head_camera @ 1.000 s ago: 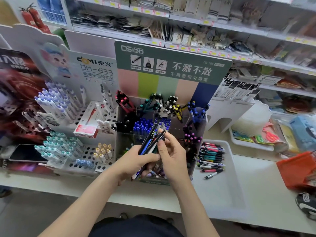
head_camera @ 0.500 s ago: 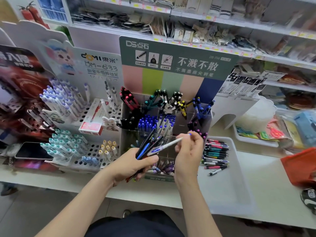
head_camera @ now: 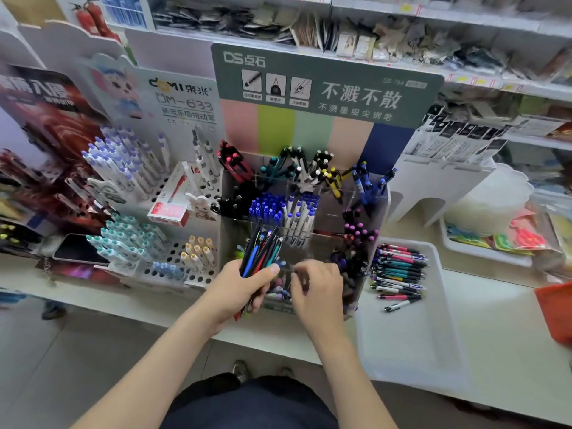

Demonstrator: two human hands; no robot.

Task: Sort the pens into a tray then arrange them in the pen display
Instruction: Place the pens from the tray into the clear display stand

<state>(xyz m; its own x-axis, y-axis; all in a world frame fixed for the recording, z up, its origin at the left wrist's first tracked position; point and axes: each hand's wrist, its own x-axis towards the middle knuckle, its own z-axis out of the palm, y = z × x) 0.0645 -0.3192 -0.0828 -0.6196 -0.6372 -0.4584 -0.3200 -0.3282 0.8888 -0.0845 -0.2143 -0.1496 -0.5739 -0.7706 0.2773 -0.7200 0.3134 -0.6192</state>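
Centre frame, low: left hand (head_camera: pixel 244 286) grips a bundle of pens (head_camera: pixel 261 252), its fingers (head_camera: pixel 254 303) and thumb curled round the lower barrels. The bundle fans upward and tilts slightly right, with mixed black, blue, red and teal barrels. Right hand (head_camera: pixel 318 289) sits just right of the left, over the front compartment of the pen display (head_camera: pixel 325 88). Its fingers (head_camera: pixel 305 275) are curled downward and motion-blurred, so I cannot tell whether they pinch a pen. The two hands are close but apart, with a narrow gap between them above the display's front rim. The display's rear compartments stand full of pens, in groups of pink, teal, black and white, yellow, and blue caps, tips fanning outward over the rims. The white tray (head_camera: pixel 408 351) lies right of centre, its left rim just beside the display's right side. Sorted pens (head_camera: pixel 399 274) lie stacked crosswise at its far end, and the nearer part of the tray floor is bare. The white surface (head_camera: pixel 510 335) shows open room right of the tray, bounded at the right frame edge by an orange-red item (head_camera: pixel 557 314). Its front edge runs from lower left down toward lower right, and both forearms cross it. Left of the display a white perforated stand (head_camera: pixel 173 267) crowds close, with a red box (head_camera: pixel 168 209) on it and a phone (head_camera: pixel 77 250) beside its left end. Second white tray (head_camera: pixel 483 255) at upper right, behind the first.
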